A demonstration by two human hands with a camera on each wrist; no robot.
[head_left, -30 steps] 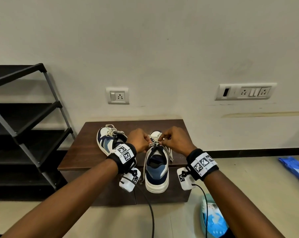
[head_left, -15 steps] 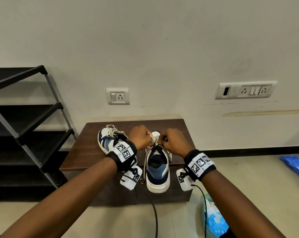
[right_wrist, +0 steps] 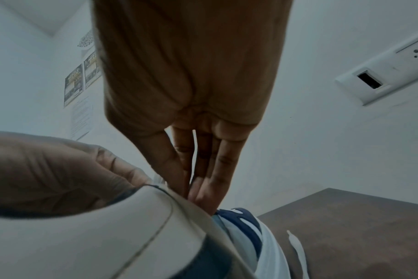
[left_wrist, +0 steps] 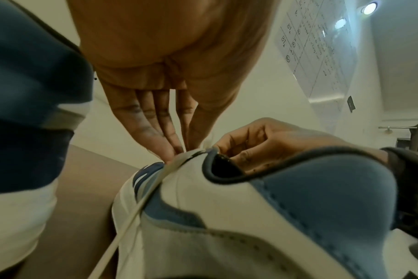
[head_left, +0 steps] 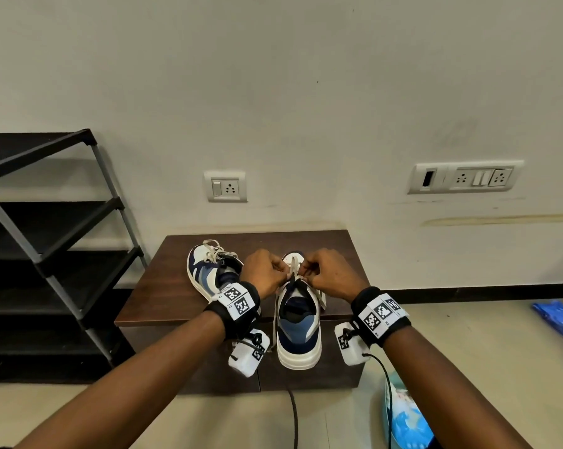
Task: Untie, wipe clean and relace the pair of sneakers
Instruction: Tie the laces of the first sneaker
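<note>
Two white, blue and navy sneakers stand on a low brown table (head_left: pixel 163 286). The nearer sneaker (head_left: pixel 298 332) points away from me, its heel over the table's front edge. Both hands meet over its tongue. My left hand (head_left: pixel 267 273) pinches the cream lace (head_left: pixel 293 264) at the top of the sneaker (left_wrist: pixel 227 217), fingertips pressed together. My right hand (head_left: pixel 319 272) pinches the lace from the other side, and its fingers (right_wrist: pixel 203 181) reach down to the collar. The other sneaker (head_left: pixel 208 270), laced, lies behind my left wrist.
A black shoe rack (head_left: pixel 47 247) stands to the left of the table. The wall behind carries a socket (head_left: pixel 225 186) and a switch panel (head_left: pixel 464 178). Blue packets lie on the floor at the right (head_left: pixel 558 322) and near my right forearm (head_left: pixel 406 419).
Both hands stay at the lace of the nearer sneaker, drawing slightly closer together; the head view has shifted a little.
</note>
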